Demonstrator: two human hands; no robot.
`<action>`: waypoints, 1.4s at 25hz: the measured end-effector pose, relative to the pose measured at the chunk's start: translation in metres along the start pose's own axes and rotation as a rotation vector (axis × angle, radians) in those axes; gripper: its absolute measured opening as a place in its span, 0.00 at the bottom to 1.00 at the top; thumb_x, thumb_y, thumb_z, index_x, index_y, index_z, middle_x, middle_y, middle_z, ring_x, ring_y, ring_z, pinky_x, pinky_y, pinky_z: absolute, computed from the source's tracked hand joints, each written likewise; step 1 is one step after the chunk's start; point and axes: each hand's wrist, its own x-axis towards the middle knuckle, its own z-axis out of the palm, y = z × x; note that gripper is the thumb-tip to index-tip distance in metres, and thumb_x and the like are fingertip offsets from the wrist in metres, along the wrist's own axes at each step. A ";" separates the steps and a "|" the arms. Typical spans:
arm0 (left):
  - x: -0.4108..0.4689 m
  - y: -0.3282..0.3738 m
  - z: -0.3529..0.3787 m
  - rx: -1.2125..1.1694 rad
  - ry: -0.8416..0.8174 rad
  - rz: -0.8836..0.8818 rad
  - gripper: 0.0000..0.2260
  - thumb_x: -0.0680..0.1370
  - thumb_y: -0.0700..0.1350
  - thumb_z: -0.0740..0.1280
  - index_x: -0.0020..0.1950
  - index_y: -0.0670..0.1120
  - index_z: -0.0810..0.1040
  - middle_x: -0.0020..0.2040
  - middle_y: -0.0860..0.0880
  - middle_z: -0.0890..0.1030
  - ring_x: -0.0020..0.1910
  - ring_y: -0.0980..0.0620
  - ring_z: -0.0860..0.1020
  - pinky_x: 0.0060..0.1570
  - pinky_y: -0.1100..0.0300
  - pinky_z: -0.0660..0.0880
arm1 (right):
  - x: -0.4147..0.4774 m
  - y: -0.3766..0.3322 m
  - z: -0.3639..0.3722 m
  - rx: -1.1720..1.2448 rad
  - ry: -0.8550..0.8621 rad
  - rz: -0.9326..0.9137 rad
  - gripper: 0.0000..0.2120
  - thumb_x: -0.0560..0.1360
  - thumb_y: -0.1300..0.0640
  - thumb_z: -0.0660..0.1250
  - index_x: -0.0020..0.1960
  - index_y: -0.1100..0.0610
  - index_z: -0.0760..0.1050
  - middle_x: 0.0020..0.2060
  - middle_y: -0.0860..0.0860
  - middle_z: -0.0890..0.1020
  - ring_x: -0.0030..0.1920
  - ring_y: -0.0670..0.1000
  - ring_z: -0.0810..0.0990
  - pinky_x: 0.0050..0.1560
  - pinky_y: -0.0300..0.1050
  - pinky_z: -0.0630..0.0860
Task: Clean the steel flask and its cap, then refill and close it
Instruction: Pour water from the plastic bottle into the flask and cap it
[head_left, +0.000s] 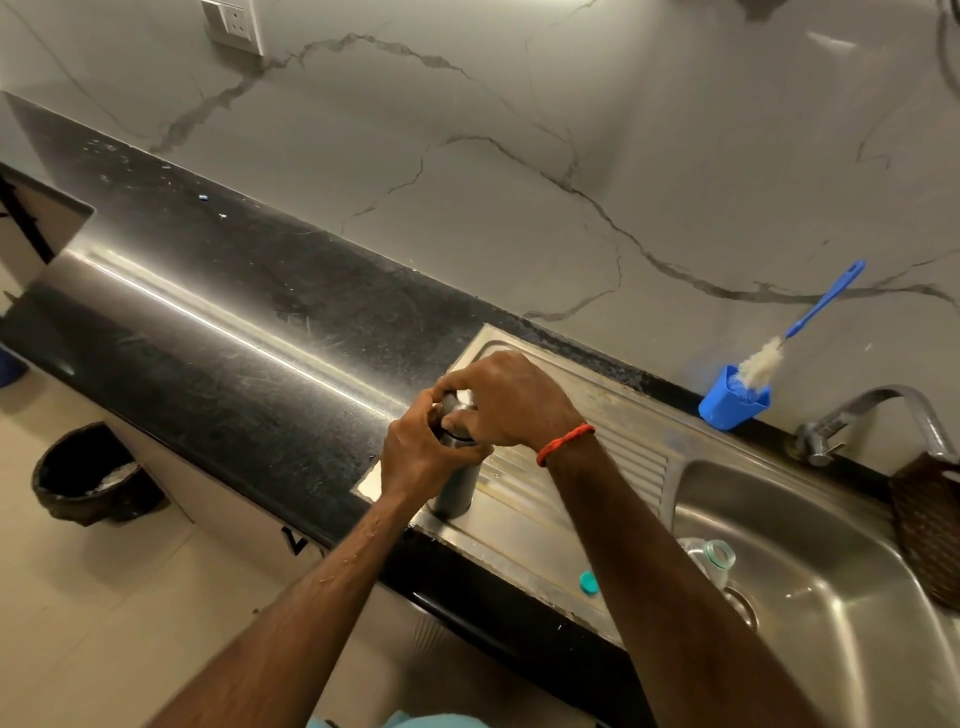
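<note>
- Head view: one steel flask (457, 486) stands upright on the ribbed drainboard (613, 452) of the sink (810, 525), near the drainboard's left end.
- Two hands meet at the top of the flask. The left hand (423, 457) wraps round its upper body, fingers closed on the metal.
- The right hand (506, 402) sits over the top, fingertips curled down on the cap (451, 404); only a sliver of the cap shows between the fingers.
- One red thread band (565, 442) circles the right wrist.
- One clear plastic bottle (714, 558) lies in the basin, and one small teal cap (588, 582) rests on the sink's front rim just beside it.
- One blue holder (727, 402) stands at the back edge by the wall, with one blue-handled bottle brush (810, 317) leaning out of it, well apart from the hands.
- One tap (878, 410) arches over the basin at the right.
- One dark bin (88, 475) sits on the floor to the left, below the black counter (208, 322).
</note>
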 end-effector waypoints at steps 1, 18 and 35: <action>0.000 0.001 0.001 0.008 0.011 -0.003 0.36 0.62 0.53 0.85 0.65 0.50 0.74 0.49 0.57 0.81 0.46 0.55 0.81 0.43 0.68 0.77 | 0.000 -0.001 0.004 -0.022 0.024 0.003 0.20 0.75 0.45 0.72 0.66 0.47 0.78 0.53 0.48 0.86 0.51 0.50 0.83 0.59 0.48 0.79; 0.014 0.034 -0.042 0.435 0.166 0.426 0.44 0.66 0.80 0.63 0.69 0.49 0.75 0.52 0.47 0.87 0.46 0.47 0.85 0.49 0.52 0.80 | -0.039 0.029 -0.028 -0.122 0.298 0.223 0.28 0.75 0.32 0.64 0.71 0.44 0.73 0.52 0.50 0.84 0.54 0.52 0.80 0.55 0.50 0.78; -0.049 0.134 0.110 0.356 -0.691 0.738 0.36 0.66 0.75 0.69 0.68 0.59 0.72 0.60 0.61 0.81 0.58 0.58 0.79 0.52 0.56 0.77 | -0.224 0.103 -0.041 0.025 0.296 0.812 0.16 0.75 0.40 0.69 0.59 0.47 0.81 0.49 0.49 0.86 0.51 0.51 0.82 0.54 0.52 0.79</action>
